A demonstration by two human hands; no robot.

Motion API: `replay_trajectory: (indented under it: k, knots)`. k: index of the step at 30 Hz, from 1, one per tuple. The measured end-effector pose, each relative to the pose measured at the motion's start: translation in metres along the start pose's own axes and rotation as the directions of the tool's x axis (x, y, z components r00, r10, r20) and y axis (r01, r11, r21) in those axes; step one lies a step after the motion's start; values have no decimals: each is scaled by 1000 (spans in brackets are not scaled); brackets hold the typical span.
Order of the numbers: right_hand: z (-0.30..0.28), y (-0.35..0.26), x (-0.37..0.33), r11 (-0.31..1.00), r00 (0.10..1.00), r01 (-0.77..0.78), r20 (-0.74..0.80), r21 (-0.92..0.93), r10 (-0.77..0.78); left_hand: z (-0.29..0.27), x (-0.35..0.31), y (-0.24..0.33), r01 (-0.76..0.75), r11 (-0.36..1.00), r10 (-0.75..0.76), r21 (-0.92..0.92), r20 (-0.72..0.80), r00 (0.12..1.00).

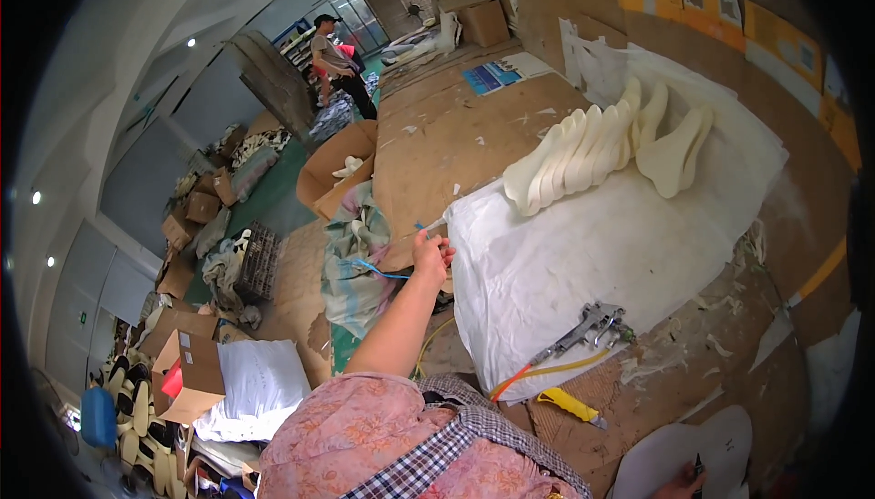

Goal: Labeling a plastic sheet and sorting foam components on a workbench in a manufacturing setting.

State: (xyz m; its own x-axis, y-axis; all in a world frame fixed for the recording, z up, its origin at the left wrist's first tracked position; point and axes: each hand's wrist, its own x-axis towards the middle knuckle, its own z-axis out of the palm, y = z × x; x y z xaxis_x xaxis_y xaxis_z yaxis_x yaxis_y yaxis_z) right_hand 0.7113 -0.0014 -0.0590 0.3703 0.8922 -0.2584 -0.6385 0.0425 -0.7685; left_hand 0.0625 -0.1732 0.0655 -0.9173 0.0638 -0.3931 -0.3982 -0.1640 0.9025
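My left hand [432, 255] reaches out over the near left edge of the white-covered table, its fingers curled. A small blue bit shows at its fingertips; what they hold is unclear. A blue string [381, 271] runs behind the wrist, over a striped woven sack [351, 244]. At the lower right, my right hand [679, 483] is partly cut off by the frame and closed around a slim dark tool [699, 462]. Under it lies a white flat sheet with a rounded outline [656, 449]. A row of cream insole-shaped pieces [574, 157] stands on the white plastic sheet [583, 253].
A metal spray gun [597, 321] with a hose rests on the sheet's near edge. Beside it lies a yellow utility knife [570, 403]. Cardboard boxes [191, 371], sacks and a black crate [260, 262] crowd the left. Another person [337, 66] stands in the background.
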Motion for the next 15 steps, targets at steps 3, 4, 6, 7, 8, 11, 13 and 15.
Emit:
replay_trajectory:
  k: [3, 4, 6, 7, 8, 11, 13, 15]
  knots:
    - [8, -1, -5, 998, 999, -23, 43, 55, 20, 1, 2, 1, -24, 1000, 24, -18, 6, 1000]
    - [5, 1, -4, 999, 1000, -5, 15, 47, 4, 2, 2, 2, -18, 1000, 18, -15, -3, 1000]
    - [1, 2, -1, 999, 1000, 14, -15, 38, -13, 4, 2, 6, -11, 1000, 11, -11, -11, 1000]
    - [0, 1, 0, 999, 1000, -16, -14, 36, 17, 5, 2, 11, -32, 999, 32, -29, 2, 999]
    - [-2, 0, 2, 998, 999, -46, -12, 33, 46, 6, 3, 16, -53, 997, 54, -48, 15, 998]
    - [-13, 6, 9, 990, 997, -78, 11, 114, 77, -1, 19, 46, -114, 993, 113, -13, -25, 993]
    - [-9, 7, 8, 992, 998, -60, 5, 108, 60, -8, 30, 68, -159, 987, 158, -1, -71, 985]
    - [-7, 5, 5, 994, 999, -40, -4, 100, 40, -13, 32, 87, -175, 984, 172, -33, -74, 982]
